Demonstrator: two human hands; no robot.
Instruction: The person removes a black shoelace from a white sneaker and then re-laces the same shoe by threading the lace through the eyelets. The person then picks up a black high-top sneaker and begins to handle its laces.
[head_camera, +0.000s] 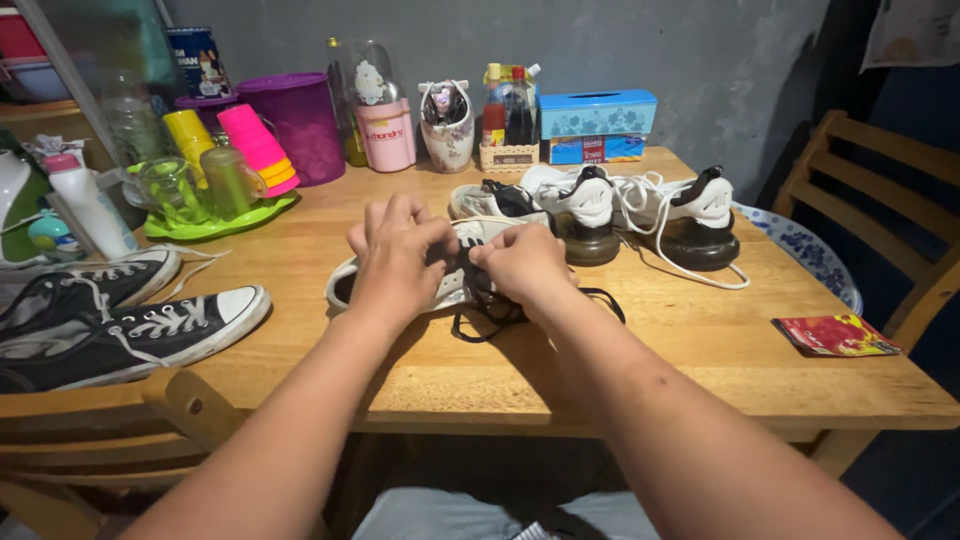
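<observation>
Together, hands (455, 262) on white sneaker (462, 240), black lace (480, 325)

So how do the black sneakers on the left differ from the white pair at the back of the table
The black canvas sneakers are dark with white laces and flat white soles; the white sneakers are pale with black heel tabs and thick dark soles. The black sneakers lie at the table's left edge, the white sneakers farther back, laces trailing loose. Neither pair is touched: the left hand and right hand hold a third, white shoe.

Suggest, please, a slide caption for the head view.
Both hands, left hand and right hand, work a black lace on a white sneaker atop a wooden table.
</observation>
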